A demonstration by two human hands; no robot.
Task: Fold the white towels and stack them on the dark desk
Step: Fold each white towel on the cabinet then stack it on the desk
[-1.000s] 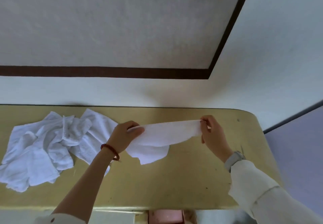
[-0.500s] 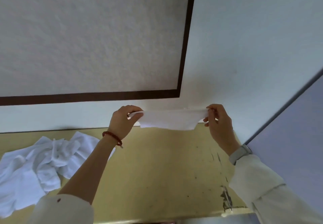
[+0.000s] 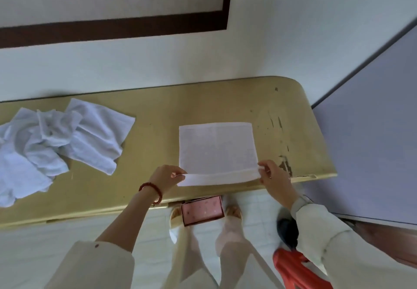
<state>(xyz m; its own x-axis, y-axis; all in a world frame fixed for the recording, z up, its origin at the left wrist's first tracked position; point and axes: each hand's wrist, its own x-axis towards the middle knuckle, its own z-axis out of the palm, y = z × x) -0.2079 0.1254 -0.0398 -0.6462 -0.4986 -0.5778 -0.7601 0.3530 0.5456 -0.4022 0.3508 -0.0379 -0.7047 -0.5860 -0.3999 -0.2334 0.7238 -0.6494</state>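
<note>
Head view shows a pink box (image 3: 202, 210) under the desk (image 3: 158, 117) edge, nearest. Above it, left hand (image 3: 165, 179) and right hand (image 3: 274, 177) each pinch a near corner of 1 flat, square towel (image 3: 216, 148). Farther left lies a crumpled towel heap (image 3: 56, 144); a pale wall (image 3: 293, 29) stands beyond.

White towel (image 3: 216, 148) spread flat on desk (image 3: 158, 112) — near edge lifted; crumpled towels (image 3: 56, 139) heaped left
</note>
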